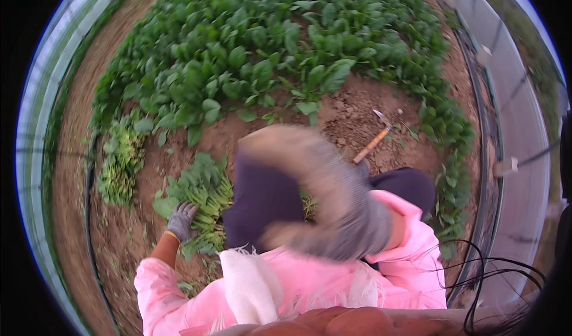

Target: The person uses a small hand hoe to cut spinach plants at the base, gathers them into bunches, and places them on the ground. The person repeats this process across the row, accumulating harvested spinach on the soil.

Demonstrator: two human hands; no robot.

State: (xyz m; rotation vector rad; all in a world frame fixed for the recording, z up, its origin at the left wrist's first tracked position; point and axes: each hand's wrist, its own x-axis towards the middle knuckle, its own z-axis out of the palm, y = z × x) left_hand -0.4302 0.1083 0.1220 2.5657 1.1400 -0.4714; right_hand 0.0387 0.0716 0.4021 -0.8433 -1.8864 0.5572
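My left hand (181, 220), in a grey glove with a yellow cuff edge, touches the left side of a pile of cut leafy greens (208, 202), which look like spinach. Its palm side is hidden, so a grip on the leaves cannot be made out. Close to the camera, my right hand (353, 202) is large and motion-blurred, in a grey and tan glove. Its thumb and fingers curve wide apart, with nothing seen between them; a dark-trousered knee (266, 202) shows behind the gap. A sickle (372, 144) with an orange-brown wooden handle lies on the soil beyond that hand.
Dense growing greens (250, 54) fill the bed ahead and run down the right side. More cut greens (119, 166) lie in bunches at left, beside a black hose (88, 193). Translucent plastic sheeting (520, 126) walls the right; similar sheeting curves along the left.
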